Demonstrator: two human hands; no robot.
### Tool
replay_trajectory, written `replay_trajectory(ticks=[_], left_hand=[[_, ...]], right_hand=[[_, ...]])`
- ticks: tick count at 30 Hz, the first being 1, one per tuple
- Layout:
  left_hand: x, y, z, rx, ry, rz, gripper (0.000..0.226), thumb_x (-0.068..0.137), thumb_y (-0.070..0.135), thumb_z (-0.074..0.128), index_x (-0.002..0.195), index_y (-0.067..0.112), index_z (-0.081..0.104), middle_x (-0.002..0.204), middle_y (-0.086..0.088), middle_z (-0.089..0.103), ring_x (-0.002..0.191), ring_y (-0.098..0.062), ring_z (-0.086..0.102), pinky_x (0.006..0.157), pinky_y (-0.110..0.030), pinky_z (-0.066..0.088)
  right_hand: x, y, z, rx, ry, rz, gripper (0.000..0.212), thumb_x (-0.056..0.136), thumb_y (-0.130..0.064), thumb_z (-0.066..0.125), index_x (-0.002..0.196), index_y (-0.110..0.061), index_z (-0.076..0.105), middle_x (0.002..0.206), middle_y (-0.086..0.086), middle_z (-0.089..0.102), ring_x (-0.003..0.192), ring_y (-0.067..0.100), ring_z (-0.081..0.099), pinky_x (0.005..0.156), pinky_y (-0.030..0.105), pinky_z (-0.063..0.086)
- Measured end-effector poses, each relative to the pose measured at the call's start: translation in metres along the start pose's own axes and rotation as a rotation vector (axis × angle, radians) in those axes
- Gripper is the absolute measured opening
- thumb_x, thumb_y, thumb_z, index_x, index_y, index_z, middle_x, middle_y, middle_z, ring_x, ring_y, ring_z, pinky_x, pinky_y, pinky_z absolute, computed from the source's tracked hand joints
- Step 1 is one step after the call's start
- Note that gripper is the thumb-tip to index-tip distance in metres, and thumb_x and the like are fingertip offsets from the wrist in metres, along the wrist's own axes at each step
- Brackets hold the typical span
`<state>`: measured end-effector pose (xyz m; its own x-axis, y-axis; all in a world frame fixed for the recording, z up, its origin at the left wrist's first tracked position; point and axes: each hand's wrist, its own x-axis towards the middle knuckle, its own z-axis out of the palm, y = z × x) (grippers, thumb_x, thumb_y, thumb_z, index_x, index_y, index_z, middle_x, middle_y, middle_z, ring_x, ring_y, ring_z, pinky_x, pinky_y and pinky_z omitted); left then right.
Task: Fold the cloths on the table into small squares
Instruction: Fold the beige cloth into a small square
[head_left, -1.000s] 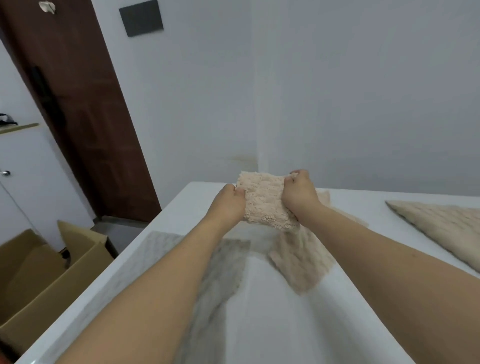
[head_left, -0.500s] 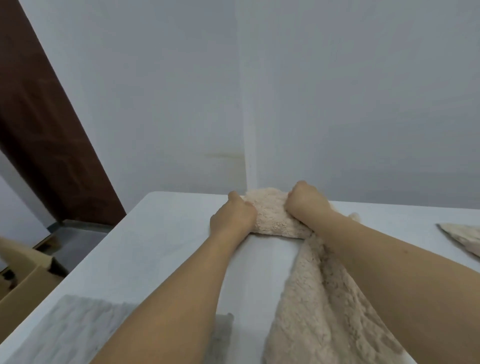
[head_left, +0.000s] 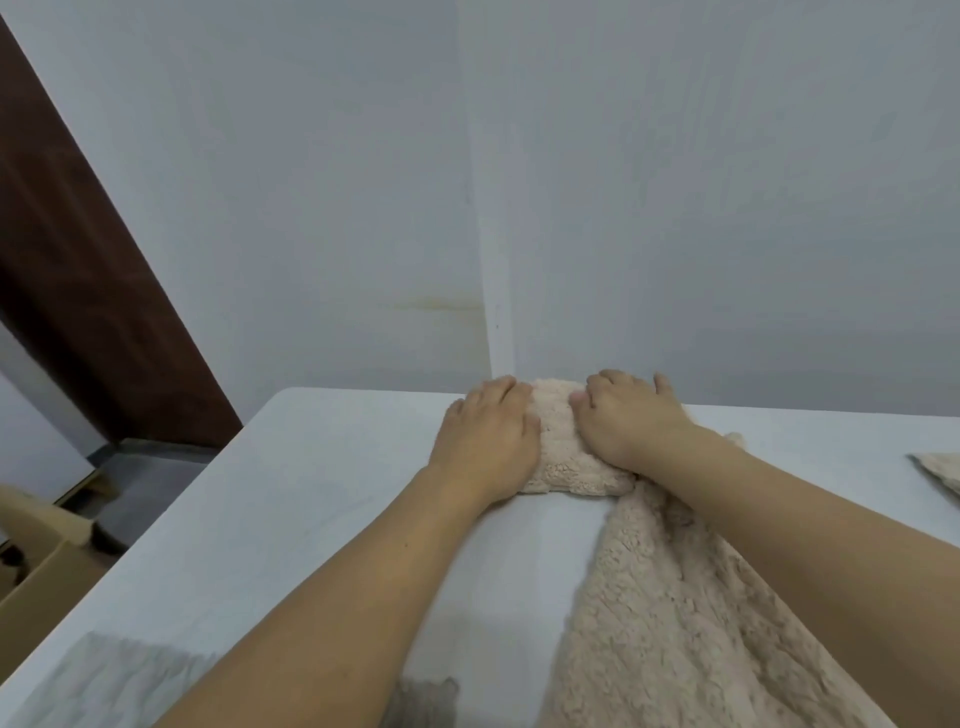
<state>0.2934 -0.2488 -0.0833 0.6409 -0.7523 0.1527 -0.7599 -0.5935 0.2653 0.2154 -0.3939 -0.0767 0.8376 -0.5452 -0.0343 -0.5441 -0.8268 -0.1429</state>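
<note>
Both hands, left (head_left: 485, 441) and right (head_left: 626, 421), press flat-fingered on the folded cloth (head_left: 563, 452) at mid-frame, seemingly finishing this square; next, spreading the loose cloth (head_left: 675, 623) at lower right.

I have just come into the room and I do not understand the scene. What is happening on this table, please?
A person is folding cloths. Both hands, the left hand and the right hand, press flat on a small folded beige cloth at the far side of the white table. An unfolded beige cloth lies beside it under the right forearm, and a grey cloth waits at the near edge.
</note>
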Motion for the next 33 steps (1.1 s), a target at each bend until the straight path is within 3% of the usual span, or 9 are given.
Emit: replay_trajectory(ticks=[3, 10, 13, 15, 20, 25, 33], left_hand=[[0.005, -0.007, 0.007, -0.085, -0.172, -0.046, 0.054, 0.106, 0.036, 0.021, 0.158, 0.021, 0.013, 0.166, 0.005, 0.008, 0.151, -0.010, 0.003, 0.123, -0.040, -0.001], [0.004, -0.009, 0.010, -0.112, -0.166, -0.060, 0.055, 0.106, 0.037, 0.020, 0.158, 0.022, 0.012, 0.166, 0.007, 0.005, 0.151, -0.007, 0.000, 0.123, -0.038, -0.004], [0.003, -0.006, -0.001, -0.227, -0.181, -0.112, 0.055, 0.106, 0.040, 0.020, 0.158, 0.023, 0.013, 0.166, 0.007, 0.002, 0.151, -0.006, -0.002, 0.123, -0.037, -0.006], [-0.002, -0.003, -0.011, -0.260, -0.122, -0.134, 0.056, 0.106, 0.040, 0.019, 0.158, 0.021, 0.013, 0.166, 0.005, 0.003, 0.151, -0.007, -0.002, 0.123, -0.038, -0.005], [-0.041, -0.005, -0.042, -0.089, -0.029, -0.130, 0.056, 0.106, 0.035, 0.023, 0.157, 0.015, 0.014, 0.166, -0.002, 0.009, 0.152, -0.014, 0.003, 0.123, -0.042, -0.003], [-0.111, -0.011, -0.092, 0.077, -0.040, -0.097, 0.055, 0.105, 0.031, 0.026, 0.158, 0.020, 0.014, 0.166, -0.002, 0.008, 0.153, -0.019, 0.004, 0.123, -0.045, -0.001], [-0.239, -0.042, -0.165, 0.116, -0.189, -0.224, 0.055, 0.104, 0.020, 0.029, 0.157, 0.021, 0.017, 0.164, -0.002, 0.017, 0.149, -0.025, 0.021, 0.120, -0.041, 0.021]], right_hand=[[-0.001, 0.002, 0.011, 0.019, -0.057, 0.023, 0.058, 0.101, -0.041, 0.012, 0.144, -0.009, 0.032, 0.152, 0.009, 0.034, 0.141, 0.027, 0.028, 0.118, 0.054, 0.004], [-0.003, 0.000, 0.013, 0.023, -0.040, 0.020, 0.060, 0.101, -0.041, 0.011, 0.149, -0.007, 0.025, 0.156, 0.010, 0.027, 0.144, 0.026, 0.022, 0.119, 0.052, 0.002], [-0.007, -0.002, -0.004, 0.100, -0.007, -0.009, 0.057, 0.102, -0.038, 0.015, 0.145, -0.004, 0.030, 0.152, 0.012, 0.032, 0.141, 0.027, 0.027, 0.118, 0.049, 0.012], [-0.014, -0.001, -0.019, 0.125, 0.073, -0.031, 0.050, 0.102, -0.034, 0.019, 0.137, -0.004, 0.037, 0.145, 0.013, 0.040, 0.135, 0.027, 0.035, 0.115, 0.047, 0.019], [-0.052, -0.013, -0.044, 0.075, 0.176, -0.068, 0.044, 0.102, -0.031, 0.022, 0.131, -0.004, 0.041, 0.139, 0.013, 0.046, 0.130, 0.029, 0.040, 0.112, 0.045, 0.023], [-0.117, -0.043, -0.058, 0.070, 0.219, -0.120, 0.049, 0.102, -0.031, 0.026, 0.142, -0.005, 0.034, 0.148, 0.012, 0.037, 0.137, 0.027, 0.033, 0.115, 0.043, 0.018], [-0.229, -0.108, -0.073, 0.192, 0.058, -0.234, 0.053, 0.099, -0.024, 0.034, 0.148, -0.009, 0.025, 0.155, 0.011, 0.028, 0.139, 0.031, 0.031, 0.112, 0.041, 0.029]])
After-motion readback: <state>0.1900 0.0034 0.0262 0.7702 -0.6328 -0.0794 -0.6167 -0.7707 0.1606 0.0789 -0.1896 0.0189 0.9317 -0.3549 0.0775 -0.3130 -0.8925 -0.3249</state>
